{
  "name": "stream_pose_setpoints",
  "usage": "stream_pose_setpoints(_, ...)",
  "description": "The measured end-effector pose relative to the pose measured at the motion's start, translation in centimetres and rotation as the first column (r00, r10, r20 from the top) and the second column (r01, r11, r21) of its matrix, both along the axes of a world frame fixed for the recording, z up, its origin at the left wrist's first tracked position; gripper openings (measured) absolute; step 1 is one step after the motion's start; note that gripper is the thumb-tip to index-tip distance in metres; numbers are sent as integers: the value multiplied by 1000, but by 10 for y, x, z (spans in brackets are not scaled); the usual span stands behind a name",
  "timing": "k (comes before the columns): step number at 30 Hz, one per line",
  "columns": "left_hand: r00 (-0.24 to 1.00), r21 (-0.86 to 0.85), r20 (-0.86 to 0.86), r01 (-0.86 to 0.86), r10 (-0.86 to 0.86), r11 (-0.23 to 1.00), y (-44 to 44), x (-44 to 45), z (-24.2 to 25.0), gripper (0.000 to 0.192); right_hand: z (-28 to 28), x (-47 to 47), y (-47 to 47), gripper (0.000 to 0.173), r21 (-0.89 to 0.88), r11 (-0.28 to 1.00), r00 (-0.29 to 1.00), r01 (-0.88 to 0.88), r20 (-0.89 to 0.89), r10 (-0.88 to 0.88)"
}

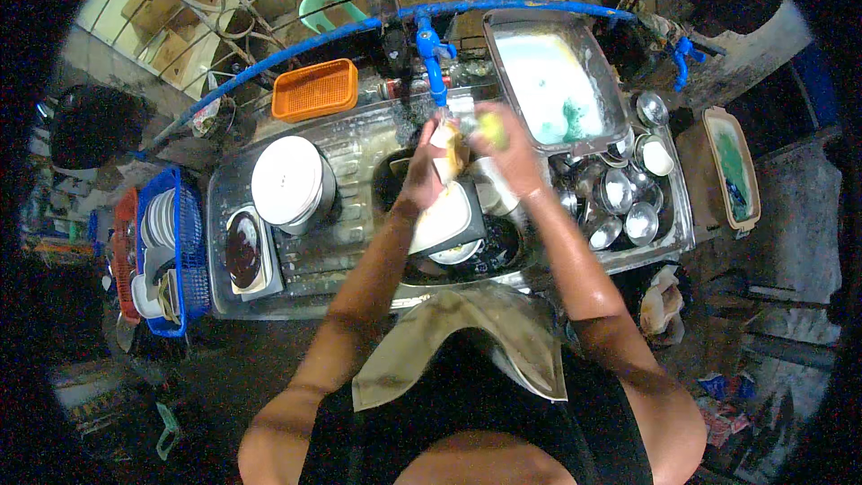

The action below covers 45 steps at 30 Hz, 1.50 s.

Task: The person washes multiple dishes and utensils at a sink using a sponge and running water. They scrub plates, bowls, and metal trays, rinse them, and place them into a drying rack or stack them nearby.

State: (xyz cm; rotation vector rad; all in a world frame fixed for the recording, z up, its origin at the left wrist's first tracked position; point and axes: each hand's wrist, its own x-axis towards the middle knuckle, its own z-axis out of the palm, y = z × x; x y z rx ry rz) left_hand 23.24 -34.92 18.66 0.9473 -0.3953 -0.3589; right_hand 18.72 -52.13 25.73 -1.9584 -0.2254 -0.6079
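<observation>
Under the blue tap [432, 57], my left hand [425, 175] holds a small whitish item with yellow-brown patches [450, 151]; blur hides exactly what it is. My right hand [508, 155] is just right of it, its fingers closed on a yellow-green sponge [491, 129]. Below both hands, a white rectangular dish [444, 215] lies over the sink basin, with a round bowl [458, 252] partly showing beneath it. Right of the basin, several metal bowls [616, 192] are piled together. A large tub of whitish suds [549, 87] stands behind them.
On the left drainboard [350, 182] stand a white lidded bucket [289, 182] and a tray with a dark brown oval [244, 249]. An orange basket [315, 91] sits behind. Farther left, a blue crate [175, 249] holds plates. A green-bottomed tub [734, 168] is at the right.
</observation>
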Motion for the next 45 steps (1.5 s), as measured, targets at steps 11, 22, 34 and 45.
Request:
stream_pose_setpoints(11,844,-640,-364,80,-393,764,-1,3,-43,53,-52,-7,94,35,-312,950,979,19,200,46)
stream_pose_setpoints(22,795,-248,-585,12,-159,969,-14,-11,-25,68,-66,67,29,23,-588,805,973,-79,-223,-67)
stream_pose_setpoints(34,902,-396,-365,72,-229,915,8,-14,-39,55,-80,51,28,43,-14,975,943,220,-254,-216)
stream_pose_setpoints(45,804,-440,-539,-14,-251,898,17,-3,-29,63,-74,27,52,45,-265,960,991,-87,-118,57)
